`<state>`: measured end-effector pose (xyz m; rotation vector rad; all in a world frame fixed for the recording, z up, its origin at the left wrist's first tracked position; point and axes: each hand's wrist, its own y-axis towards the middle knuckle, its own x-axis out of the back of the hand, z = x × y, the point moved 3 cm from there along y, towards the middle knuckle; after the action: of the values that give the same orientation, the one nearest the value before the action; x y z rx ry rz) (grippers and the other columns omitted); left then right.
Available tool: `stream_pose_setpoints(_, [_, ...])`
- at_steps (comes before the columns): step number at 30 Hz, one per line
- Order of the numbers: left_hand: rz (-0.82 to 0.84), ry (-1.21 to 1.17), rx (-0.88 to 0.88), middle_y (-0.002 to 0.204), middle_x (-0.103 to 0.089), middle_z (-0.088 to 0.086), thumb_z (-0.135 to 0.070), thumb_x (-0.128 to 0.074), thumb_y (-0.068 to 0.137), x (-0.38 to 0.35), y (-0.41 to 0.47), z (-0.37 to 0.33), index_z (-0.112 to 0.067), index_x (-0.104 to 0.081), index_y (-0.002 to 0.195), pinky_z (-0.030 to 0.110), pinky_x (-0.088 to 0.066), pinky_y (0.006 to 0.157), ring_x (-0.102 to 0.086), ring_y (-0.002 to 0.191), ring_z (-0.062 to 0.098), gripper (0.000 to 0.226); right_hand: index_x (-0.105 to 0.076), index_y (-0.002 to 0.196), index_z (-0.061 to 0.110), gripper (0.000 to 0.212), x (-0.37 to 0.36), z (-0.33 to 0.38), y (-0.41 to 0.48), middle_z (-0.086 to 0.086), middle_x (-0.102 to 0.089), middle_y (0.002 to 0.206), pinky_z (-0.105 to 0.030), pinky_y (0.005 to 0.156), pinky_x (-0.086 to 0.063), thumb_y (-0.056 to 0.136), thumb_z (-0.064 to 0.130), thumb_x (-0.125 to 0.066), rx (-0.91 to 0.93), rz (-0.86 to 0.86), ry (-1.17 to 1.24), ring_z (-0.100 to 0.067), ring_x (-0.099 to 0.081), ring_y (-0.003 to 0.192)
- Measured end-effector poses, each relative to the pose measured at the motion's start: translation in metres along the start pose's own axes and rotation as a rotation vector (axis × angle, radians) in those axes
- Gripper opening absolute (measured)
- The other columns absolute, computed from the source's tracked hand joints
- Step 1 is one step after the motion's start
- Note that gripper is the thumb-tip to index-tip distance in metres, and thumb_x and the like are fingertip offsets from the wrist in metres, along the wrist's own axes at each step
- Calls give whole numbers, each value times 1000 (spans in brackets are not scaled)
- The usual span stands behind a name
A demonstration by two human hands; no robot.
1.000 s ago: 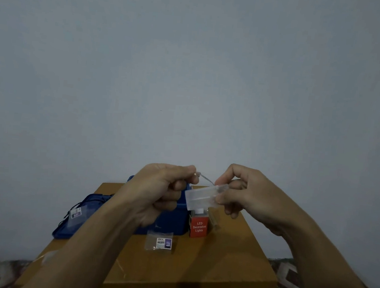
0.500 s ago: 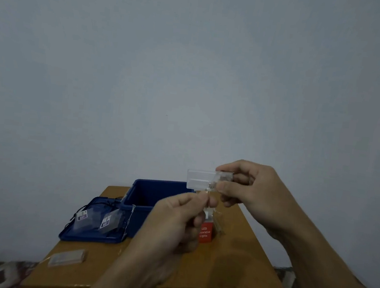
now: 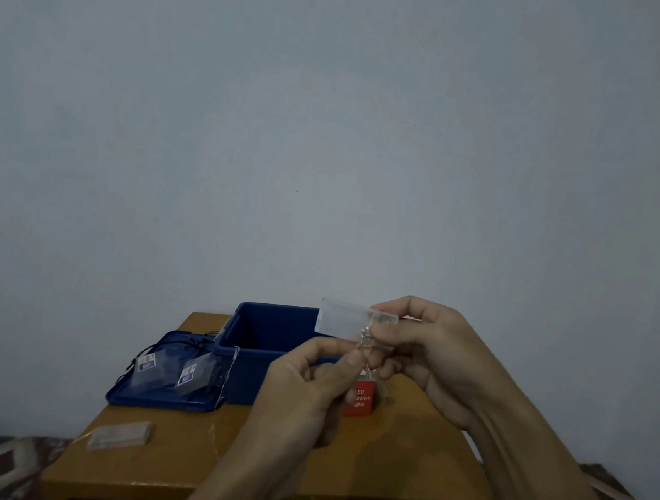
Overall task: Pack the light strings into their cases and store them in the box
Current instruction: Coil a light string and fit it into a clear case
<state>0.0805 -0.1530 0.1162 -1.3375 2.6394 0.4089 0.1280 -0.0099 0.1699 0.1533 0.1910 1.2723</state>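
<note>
Well, the right hand (image 3: 423,351) pinches a clear case (image 3: 343,323) by one end, level above the table (image 3: 400,470) — the left hand (image 3: 307,388), just below, pinches the thin light string (image 3: 364,339) at the case's lower edge. Behind them the blue box (image 3: 266,348) stands open, its lid (image 3: 162,401) beside it carrying two small bags (image 3: 187,373). Another clear case (image 3: 120,434) lies front left — a red pack (image 3: 360,400) stands by the box.

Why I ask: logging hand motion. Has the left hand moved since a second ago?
Yes. Against the blue box, the left hand dropped and shifted right: from covering its front to pinching the light string at its right corner.
</note>
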Motion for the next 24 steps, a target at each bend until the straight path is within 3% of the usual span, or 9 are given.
stream_pose_setpoints(4, [-13,-51,-1,57,-53,6,-23,-69,86,4,2,3,-12,-71,103,19,-25,34,-32,35,7,20,-61,103,-6,14,-8,-7,5,-19,-62,68,-28,45,-51,89,-11,-59,-33,5,59,-24,-60,55])
stream_pose_setpoints(9, [-20,-108,31,55,-50,5,-15,-70,85,10,6,2,-5,-66,93,17,-22,33,-30,32,6,13,-56,114,5,21,-14,-8,4,-18,-61,72,-30,39,-44,97,-5,-48,-47,79,-41,-26,-55,52])
stream_pose_setpoints(12, [27,-174,81,58,-50,4,-11,-68,87,12,7,2,-7,-67,86,17,-20,34,-27,35,6,5,-59,109,6,17,-14,-5,3,-12,-62,69,-28,38,-38,98,-2,-49,3,69,-131,-24,-51,49])
stream_pose_setpoints(15, [86,-258,136,62,-52,6,-9,-69,84,14,8,2,-8,-73,78,17,-17,32,-27,35,5,7,-62,106,4,11,-15,-2,1,-16,-63,74,-29,40,-42,99,2,-54,27,79,-116,-23,-54,50])
stream_pose_setpoints(19, [46,-139,64,64,-56,7,-18,-73,78,18,7,0,-5,-70,85,19,-22,35,-29,38,7,15,-64,108,11,17,-19,-2,-3,-12,-67,69,-31,48,-50,94,19,-70,155,109,-256,-27,-58,53])
stream_pose_setpoints(24, [-9,154,-10,83,-74,6,-32,-60,96,27,8,-3,-10,-71,101,25,-25,43,-32,42,10,25,-62,109,5,35,-20,0,2,-13,-65,68,-32,52,-51,80,22,-73,145,46,-23,-23,-60,56])
